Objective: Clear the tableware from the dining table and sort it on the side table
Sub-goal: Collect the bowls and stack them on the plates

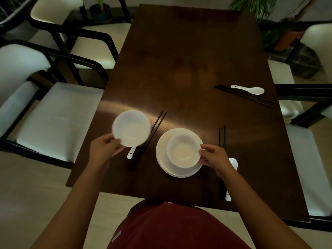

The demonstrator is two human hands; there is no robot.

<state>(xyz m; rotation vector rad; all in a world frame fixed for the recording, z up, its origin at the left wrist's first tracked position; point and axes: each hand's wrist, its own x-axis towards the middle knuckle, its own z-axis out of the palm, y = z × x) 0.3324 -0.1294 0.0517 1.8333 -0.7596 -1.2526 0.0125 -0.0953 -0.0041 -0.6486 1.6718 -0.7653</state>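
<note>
Bowls first: our left hand point(105, 149) pinches a white bowl point(131, 128) by its near rim, over a spoon handle point(131, 154) beside dark chopsticks point(150, 139). Our right hand point(214, 158) grips a second bowl point(183, 150) sitting on stacked plates point(162, 159). More chopsticks point(221, 136) and a spoon point(233, 163) lie just right; a third set point(248, 89) sits farther off. We note a dark wooden dining table point(188, 56) with white-cushioned chairs point(57, 115) and potted plants point(100, 13) around it.

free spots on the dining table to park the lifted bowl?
Free: the dark wooden table's far half, beyond the far white spoon; also the centre, between near-left black chopsticks and far chopsticks. Crowded: near edge around stacked white plates.
</note>
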